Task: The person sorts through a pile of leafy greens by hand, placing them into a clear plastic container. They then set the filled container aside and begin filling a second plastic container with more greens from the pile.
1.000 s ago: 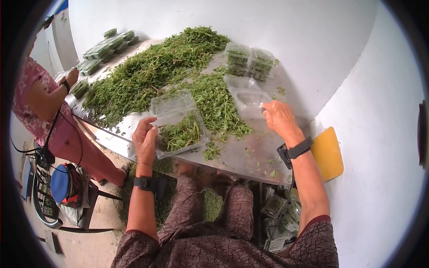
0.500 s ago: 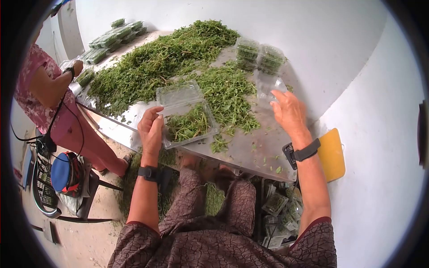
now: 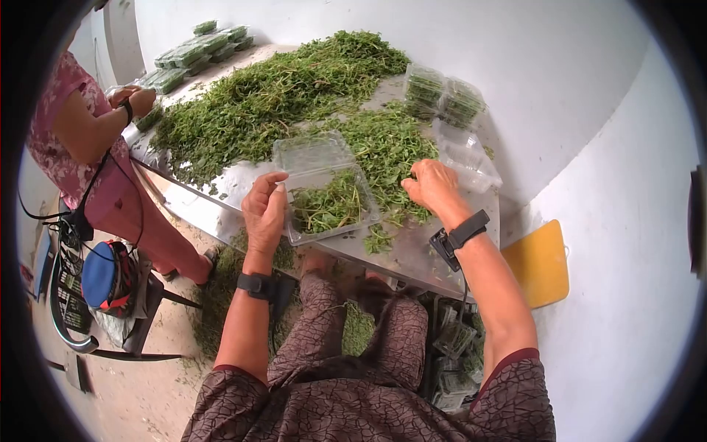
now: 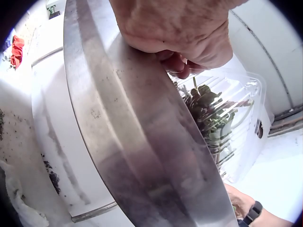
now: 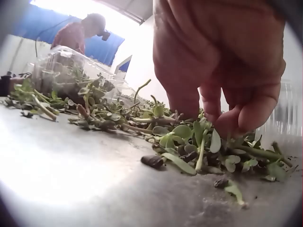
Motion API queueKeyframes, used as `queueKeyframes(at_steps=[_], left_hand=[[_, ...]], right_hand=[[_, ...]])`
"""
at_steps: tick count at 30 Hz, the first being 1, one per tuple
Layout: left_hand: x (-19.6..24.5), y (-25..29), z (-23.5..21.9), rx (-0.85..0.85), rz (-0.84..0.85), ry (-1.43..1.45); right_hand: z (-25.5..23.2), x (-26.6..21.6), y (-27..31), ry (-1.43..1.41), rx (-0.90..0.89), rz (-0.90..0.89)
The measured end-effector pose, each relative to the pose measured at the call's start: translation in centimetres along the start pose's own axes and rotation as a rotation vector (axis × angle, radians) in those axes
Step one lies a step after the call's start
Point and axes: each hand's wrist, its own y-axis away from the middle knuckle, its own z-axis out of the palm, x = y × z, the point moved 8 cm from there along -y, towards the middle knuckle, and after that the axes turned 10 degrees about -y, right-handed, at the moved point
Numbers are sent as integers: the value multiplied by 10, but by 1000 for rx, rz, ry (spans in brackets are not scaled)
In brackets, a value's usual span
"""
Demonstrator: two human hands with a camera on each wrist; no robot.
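Note:
My left hand grips the left side of an open clear plastic clamshell container, its lid folded back. Leafy green sprigs lie in this container, which sits at the table's front edge. In the left wrist view, the fingertips curl at the container's rim. My right hand reaches down at the near right side of the loose heap of greens. The right wrist view shows its bent fingers and thumb in among the sprigs, with the tips hidden by leaves.
Behind the right hand lies an empty clear container, near stacked filled containers. More filled packs stand at the back left. A yellow board leans by the right wall. Another person stands at the left.
My right hand has let go of the empty container, now lying farther back right, and moved left to the greens. The left hand keeps its hold on the filled one.

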Motion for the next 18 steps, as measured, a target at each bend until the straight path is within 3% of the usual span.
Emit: queueKeyframes(at_steps=[7, 9, 10, 14, 16, 18], left_hand=[[0, 0, 0, 12, 18, -14], [1, 0, 1, 10, 19, -32], [2, 0, 1, 10, 23, -52], [7, 1, -1, 18, 42, -103], [7, 1, 0, 16, 17, -87], [2, 0, 0, 14, 17, -74]], right_hand=[[-32, -5, 1, -103, 129, 13], [-51, -8, 7, -256, 282, -26], [-55, -8, 9, -299, 236, 57], [-53, -3, 11, -509, 163, 82], [-59, -15, 17, -780, 110, 142], [-65, -32, 20, -849, 73, 140]])
